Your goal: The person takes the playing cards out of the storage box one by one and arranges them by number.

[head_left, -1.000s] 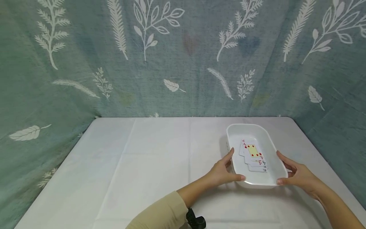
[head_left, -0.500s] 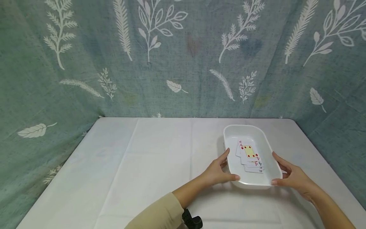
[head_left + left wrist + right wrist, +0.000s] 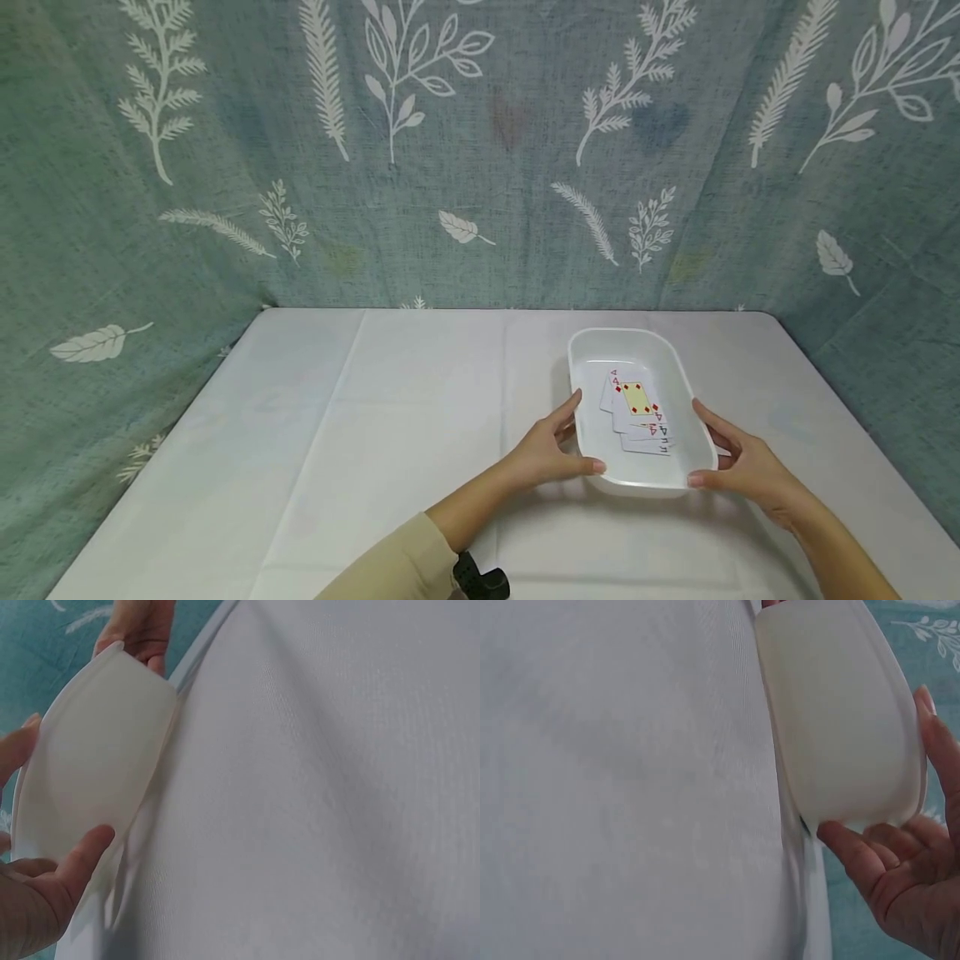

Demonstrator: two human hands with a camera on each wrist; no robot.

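Note:
Between both hands is a white plastic tray (image 3: pixel 611 343) with rounded corners and raised walls. Several playing cards (image 3: pixel 637 421) lie overlapping, face up, on its floor; a four of diamonds is on top. My left hand (image 3: pixel 542 454) grips the tray's left side near the front corner, thumb on the rim. My right hand (image 3: pixel 750 468) holds the opposite side in the same manner. In the left wrist view, the tray's outer wall (image 3: pixel 105 750) shows with fingers beneath it. The right wrist view shows the wall (image 3: pixel 847 712) with fingertips at its lower edge.
A white cloth covers the table (image 3: pixel 360 450), with a shadow below the tray. Behind and at both sides hangs a green curtain (image 3: pixel 465 167) with white leaf prints. A black strapped device (image 3: pixel 480 579) sits at the left wrist by the beige sleeve (image 3: pixel 401 562).
Both hands have carried the tray to the left across the table, with the cards staying in it. The grip looks the same, and the head view has shifted slightly.

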